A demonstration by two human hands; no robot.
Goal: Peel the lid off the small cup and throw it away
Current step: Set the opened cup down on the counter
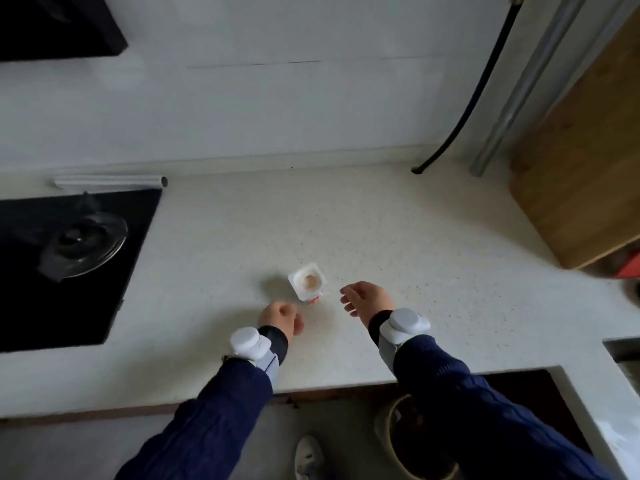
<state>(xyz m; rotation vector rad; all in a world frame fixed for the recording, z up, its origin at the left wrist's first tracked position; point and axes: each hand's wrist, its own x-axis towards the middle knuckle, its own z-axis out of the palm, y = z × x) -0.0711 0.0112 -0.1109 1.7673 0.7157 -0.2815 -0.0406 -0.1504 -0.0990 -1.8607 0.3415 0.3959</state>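
A small white cup (307, 281) stands upright on the pale countertop (398, 244), its top showing a brownish round centre inside a square white rim. My left hand (280, 317) hovers just in front and left of the cup, fingers curled, holding nothing. To the cup's right my right hand (367, 299) is a short gap away, fingers loosely apart and empty. Neither hand touches the cup. Whether a lid covers the cup is not clear from here.
A black hob with a glass pot lid (83, 244) lies at the left. A wooden board (585, 157) leans at the back right, beside a black hose (474, 95). Below the counter edge a bin (412, 441) stands on the floor by a shoe (309, 455).
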